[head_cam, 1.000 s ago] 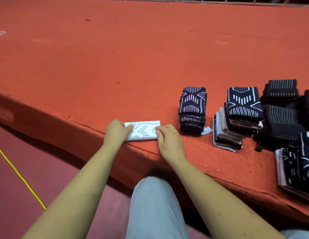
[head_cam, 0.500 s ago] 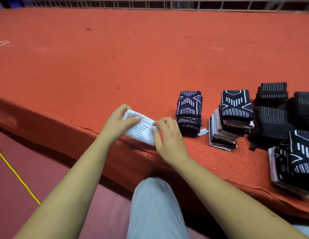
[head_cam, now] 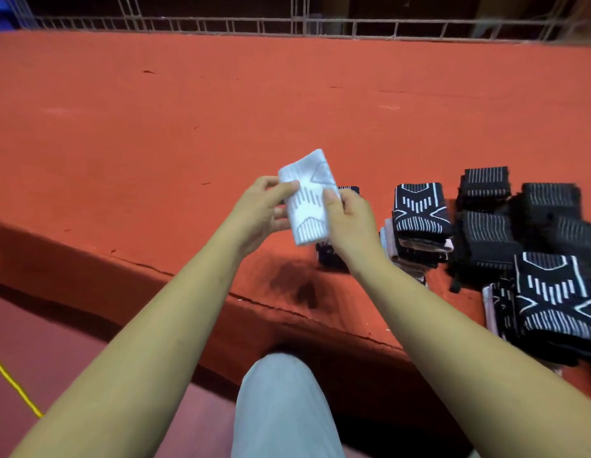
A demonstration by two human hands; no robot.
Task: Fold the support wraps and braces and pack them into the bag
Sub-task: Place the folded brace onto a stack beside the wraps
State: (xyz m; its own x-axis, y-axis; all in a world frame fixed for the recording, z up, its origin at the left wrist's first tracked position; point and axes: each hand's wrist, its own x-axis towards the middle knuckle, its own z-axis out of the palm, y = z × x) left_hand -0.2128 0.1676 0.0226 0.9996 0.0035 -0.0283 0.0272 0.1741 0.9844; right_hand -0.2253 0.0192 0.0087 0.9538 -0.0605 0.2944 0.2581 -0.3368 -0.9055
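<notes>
Your left thumb (head_cam: 287, 187) lies across the left edge of the white folded wrap (head_cam: 309, 206) and your right thumb (head_cam: 330, 197) presses its right edge. The other fingers of both hands curl behind it, so each hand pinches one side. The left hand (head_cam: 259, 213) and right hand (head_cam: 351, 223) hold the wrap in the air above the near edge of the surface, tilted, with its grey line pattern facing you.

Just behind your right hand, a dark folded wrap (head_cam: 332, 259) lies on the surface, mostly hidden. To its right stands a stack of folded wraps (head_cam: 419, 213) with a black, white-lined one on top. Further right is a loose heap of black braces (head_cam: 489, 233), and nearest you on the right is another patterned stack (head_cam: 558, 292) (its right side is cut off by the frame edge).

All of them rest on a broad orange-red felt surface (head_cam: 188, 127) that runs far and to the left, with a dark stain (head_cam: 294, 282) near its front lip. A metal railing (head_cam: 287, 26) borders its far side, and the room behind it is dark. Below the lip lies a maroon floor (head_cam: 56, 342), crossed at the near left by a yellow cord (head_cam: 13, 385). Your grey-trousered knee (head_cam: 280, 408) shows between your forearms.
</notes>
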